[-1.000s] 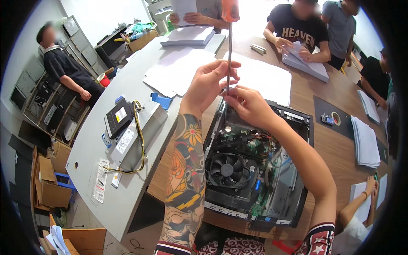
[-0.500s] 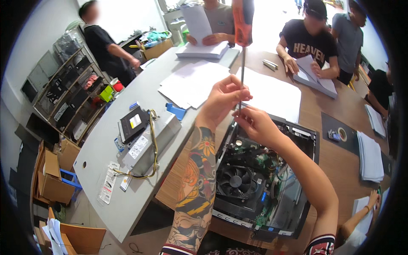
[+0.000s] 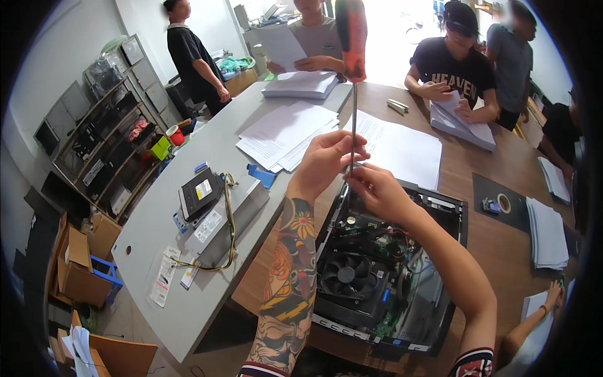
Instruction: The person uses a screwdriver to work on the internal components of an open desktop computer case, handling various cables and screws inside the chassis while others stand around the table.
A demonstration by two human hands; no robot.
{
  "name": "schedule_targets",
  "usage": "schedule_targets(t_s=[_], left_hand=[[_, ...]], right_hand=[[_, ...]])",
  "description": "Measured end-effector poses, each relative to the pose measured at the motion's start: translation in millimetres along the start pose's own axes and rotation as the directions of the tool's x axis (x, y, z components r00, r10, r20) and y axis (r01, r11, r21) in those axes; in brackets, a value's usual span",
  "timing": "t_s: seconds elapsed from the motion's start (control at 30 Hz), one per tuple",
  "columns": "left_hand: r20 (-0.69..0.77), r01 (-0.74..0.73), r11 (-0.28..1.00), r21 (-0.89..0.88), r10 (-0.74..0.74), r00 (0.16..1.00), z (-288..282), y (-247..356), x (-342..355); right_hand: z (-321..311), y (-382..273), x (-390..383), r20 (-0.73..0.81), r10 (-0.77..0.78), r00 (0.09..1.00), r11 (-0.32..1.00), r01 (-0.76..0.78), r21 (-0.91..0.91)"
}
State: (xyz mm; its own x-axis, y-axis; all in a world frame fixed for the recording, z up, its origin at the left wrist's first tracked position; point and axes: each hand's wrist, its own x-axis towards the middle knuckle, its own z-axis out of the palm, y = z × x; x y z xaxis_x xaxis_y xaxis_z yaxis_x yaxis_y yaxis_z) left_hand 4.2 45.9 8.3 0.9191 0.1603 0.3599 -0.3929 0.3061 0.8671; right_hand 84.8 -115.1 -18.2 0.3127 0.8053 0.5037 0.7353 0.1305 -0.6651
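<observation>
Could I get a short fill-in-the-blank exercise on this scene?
1. The bare left hand holds the slim metal shaft of a red-and-black-handled ____.
2. The open black rectangular computer case lies on a wood-topped table coloured ____.
3. The silver metal box with yellow-and-black cables lies to the case's ____ in the picture.

Missing words: screwdriver; brown; left.

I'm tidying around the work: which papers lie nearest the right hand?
The loose sheets on the brown tabletop, just beyond the right hand; the other loose sheets lie on the grey tabletop; the stacks lie farther off.
</observation>
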Motion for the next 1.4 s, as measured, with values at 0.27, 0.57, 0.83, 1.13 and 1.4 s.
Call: schedule_targets(t_s=[0.27,0.57,0.83,1.13,1.4], left_hand=[[0.004,-0.025,0.996,0.085,0.024,1.000,-1.7,0.3,-1.5],[0.030,-0.005,1.000,0.024,0.004,1.000,1.4,-2.5,0.6],[0.008,-0.039,0.989,0.141,0.039,0.999,-3.7,-2.2,2.7],[0.057,-0.091,0.995,0.048,0.088,0.994,2.5,1.0,2.4],[0.094,-0.016,0.999,-0.040,0.020,0.995,-3.3,1.0,0.7]], right_hand=[[-0.6,-0.9,1.6,0.004,-0.054,0.999,0.998,0.054,-0.042],[0.9,4.5,1.0,0.035,0.028,0.999,1.000,-0.028,-0.002],[2.5,2.5,1.0,0.036,-0.032,0.999,0.999,0.032,-0.017],[2.6,0.8,0.8,0.058,0.009,0.998,1.000,-0.008,-0.025],[3.5,4.3,1.4,0.018,-0.002,1.000,1.000,0.003,-0.020]])
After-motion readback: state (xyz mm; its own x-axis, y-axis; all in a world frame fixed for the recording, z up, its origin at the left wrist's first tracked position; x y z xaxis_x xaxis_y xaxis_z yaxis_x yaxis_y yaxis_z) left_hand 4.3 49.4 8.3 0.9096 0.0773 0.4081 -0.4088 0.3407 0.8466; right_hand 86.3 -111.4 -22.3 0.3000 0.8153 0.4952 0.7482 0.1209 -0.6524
